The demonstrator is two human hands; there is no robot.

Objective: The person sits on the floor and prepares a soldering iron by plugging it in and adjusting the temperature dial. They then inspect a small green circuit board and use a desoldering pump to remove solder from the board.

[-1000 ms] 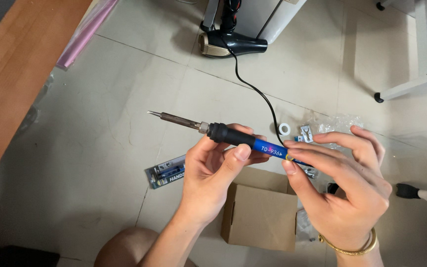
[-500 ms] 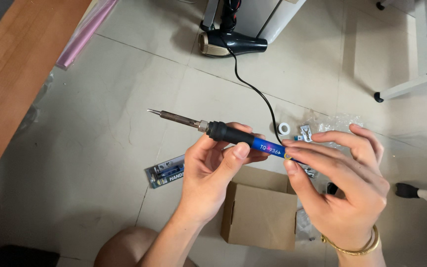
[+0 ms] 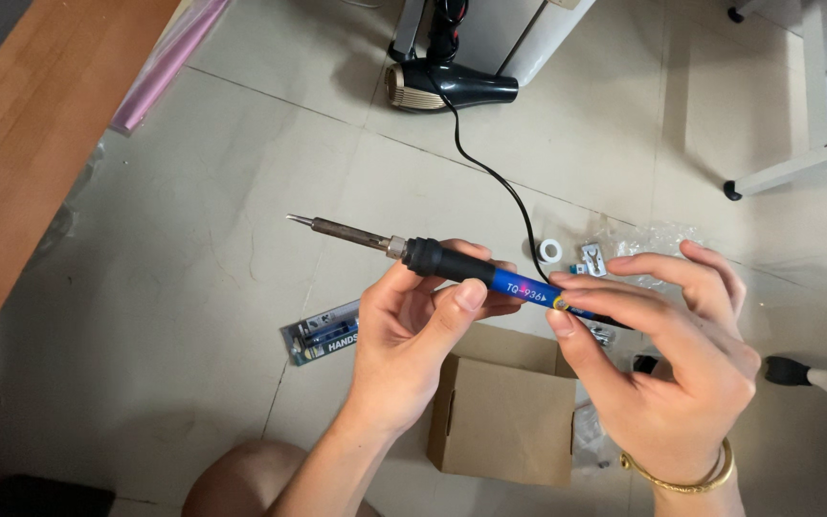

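Light, rigid soldering iron (image 3: 452, 266): left hand (image 3: 413, 335) closes on its black grip, right hand (image 3: 667, 364) pinches the blue handle above the cardboard box (image 3: 504, 412).

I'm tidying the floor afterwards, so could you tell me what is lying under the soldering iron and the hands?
Below the soldering iron sit an open cardboard box and a blue packet on the tile floor. The right hand covers some small parts; the box's contents don't show.

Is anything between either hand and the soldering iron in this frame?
No. The left hand grips the soldering iron at its black collar, and the right hand pinches the blue handle; nothing visible sits between.
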